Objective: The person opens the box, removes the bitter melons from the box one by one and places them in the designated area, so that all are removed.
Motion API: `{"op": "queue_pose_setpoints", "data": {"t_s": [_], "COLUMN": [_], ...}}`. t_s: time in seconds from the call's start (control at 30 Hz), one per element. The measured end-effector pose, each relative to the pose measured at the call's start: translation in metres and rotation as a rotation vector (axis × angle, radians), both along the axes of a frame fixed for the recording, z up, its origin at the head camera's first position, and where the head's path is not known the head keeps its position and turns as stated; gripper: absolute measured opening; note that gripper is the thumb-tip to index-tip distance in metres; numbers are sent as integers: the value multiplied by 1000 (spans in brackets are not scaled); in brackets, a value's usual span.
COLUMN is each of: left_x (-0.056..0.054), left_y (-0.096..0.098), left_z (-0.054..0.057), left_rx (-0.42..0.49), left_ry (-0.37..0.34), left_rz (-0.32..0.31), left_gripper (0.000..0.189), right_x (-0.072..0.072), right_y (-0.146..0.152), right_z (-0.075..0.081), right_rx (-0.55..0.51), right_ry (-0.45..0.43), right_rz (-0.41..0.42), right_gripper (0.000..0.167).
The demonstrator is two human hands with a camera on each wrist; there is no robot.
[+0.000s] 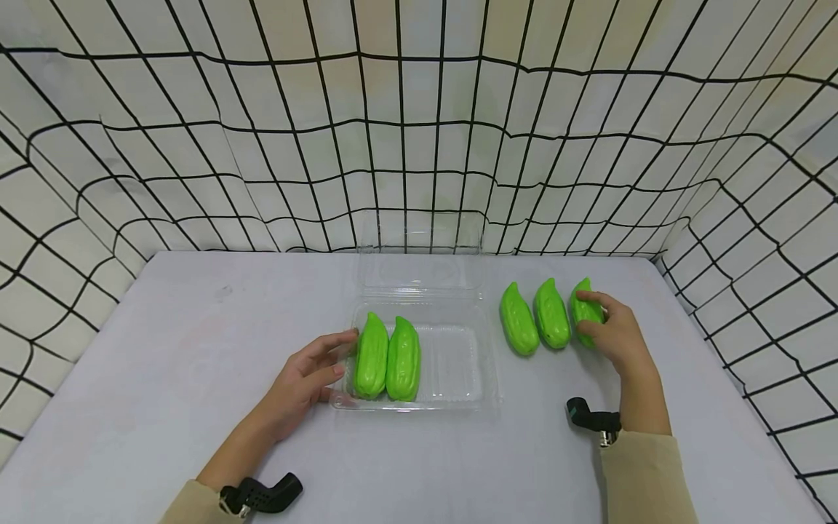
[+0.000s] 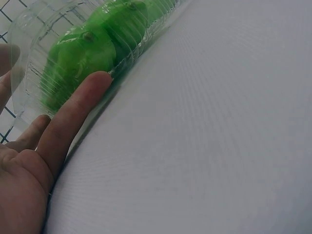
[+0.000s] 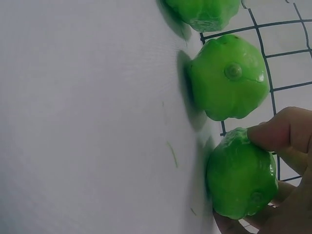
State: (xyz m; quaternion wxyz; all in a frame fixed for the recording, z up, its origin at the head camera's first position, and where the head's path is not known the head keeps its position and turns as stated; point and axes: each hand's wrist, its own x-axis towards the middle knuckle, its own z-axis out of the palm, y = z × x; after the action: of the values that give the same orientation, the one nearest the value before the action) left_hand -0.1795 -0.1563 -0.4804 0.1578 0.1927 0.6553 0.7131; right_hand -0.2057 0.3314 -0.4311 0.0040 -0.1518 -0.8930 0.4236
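Note:
A clear plastic clamshell box (image 1: 458, 404) lies with its lid up at the table's middle. Two bright green, ridged gourds (image 1: 371, 356) (image 1: 403, 360) fill its left half side by side. My left hand (image 1: 297, 382) rests against the box's left wall, fingers fairly straight; in the left wrist view one finger (image 2: 80, 107) touches the wall's lower edge. Right of the box, three more such gourds stand in a row. Thumb and fingers of my right hand (image 1: 615, 331) grip the rightmost gourd (image 3: 241, 175), while the middle gourd (image 3: 231, 78) and the left gourd (image 1: 519, 320) lie beside it.
The raised clear lid (image 1: 419, 273) leans back near the table's far edge. Black wire grid (image 1: 419, 127) surrounds the white table (image 1: 164, 349) at the back and sides. Each wrist carries a black camera mount (image 1: 262, 495).

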Motion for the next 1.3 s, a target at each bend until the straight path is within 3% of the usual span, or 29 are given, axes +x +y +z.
{"op": "queue_pose_setpoints", "data": {"t_s": [0.23,0.67,0.93,1.1,1.3], "left_x": [0,1,2,2,1], "left_y": [0,0,1,1,1], "left_z": [0,0,1,1,1], "left_rx": [-13,-14,-16,-13,-8], "left_ry": [-1,-6,-14,-16,-12], "left_rz": [4,0,6,8,6], "left_gripper": [50,48,49,49,48], "right_x": [0,4,8,11,13], "right_y": [-1,-1,-13,-23,-42], "right_z": [2,12,36,52,66], "right_rx": [-9,-20,-38,-103,-169], "right_ry": [-22,41,178,267,308], "right_rz": [-6,-60,-139,-132,-91], "right_gripper": [65,61,54,50,48]}}
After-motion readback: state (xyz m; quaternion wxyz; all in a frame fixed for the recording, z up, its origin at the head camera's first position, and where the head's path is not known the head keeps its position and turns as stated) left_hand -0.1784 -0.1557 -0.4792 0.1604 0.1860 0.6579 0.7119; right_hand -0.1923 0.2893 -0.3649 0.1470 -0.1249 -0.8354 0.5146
